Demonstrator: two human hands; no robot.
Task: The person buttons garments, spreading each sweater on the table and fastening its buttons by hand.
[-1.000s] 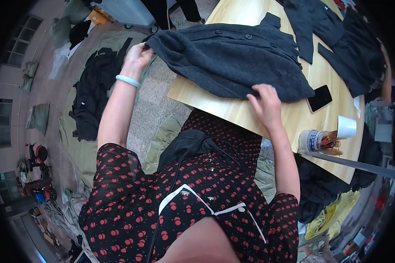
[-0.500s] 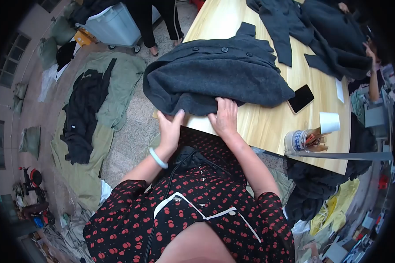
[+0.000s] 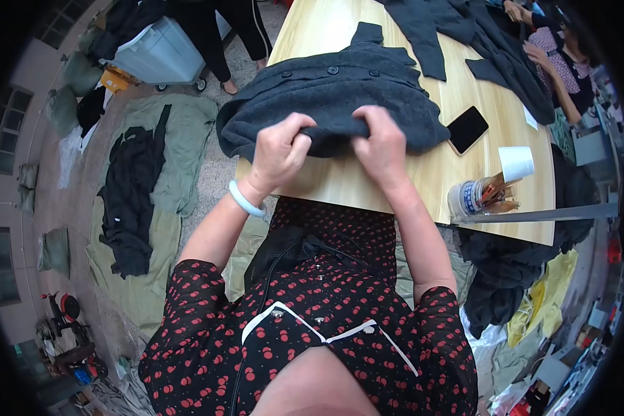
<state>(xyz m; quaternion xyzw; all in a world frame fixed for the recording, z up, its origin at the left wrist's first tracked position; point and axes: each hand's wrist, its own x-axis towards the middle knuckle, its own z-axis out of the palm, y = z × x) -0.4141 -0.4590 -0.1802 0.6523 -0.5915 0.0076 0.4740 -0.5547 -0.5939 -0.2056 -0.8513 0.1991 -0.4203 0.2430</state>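
hands [image 3: 280, 150]: both gripping dark garment [image 3: 340, 93], near edge | jar [image 3: 459, 201]: blue label [image 3: 472, 197], illegible

Garment [image 3: 353, 91] dk grey; top [image 3: 340, 291] blk w/ red dot print; bangle [image 3: 243, 202] pale bluish; tabletop [image 3: 430, 182] lt tan, wood-grain.

Between the left hand [image 3: 279, 154] and right hand [image 3: 381, 149], we see bare wood at the near edge of the desk [image 3: 308, 31], below the coat [image 3: 353, 90]. Rightward, we could pass between the coat and the jar [image 3: 468, 199], but the phone [image 3: 469, 130] lies in the way by the coat's corner. The cup [image 3: 516, 164] and grey bar [image 3: 561, 212] crowd the right side. Beyond the coat, a bare lane runs up to the dark garment [image 3: 426, 41], whose folds' height we can't quite judge.
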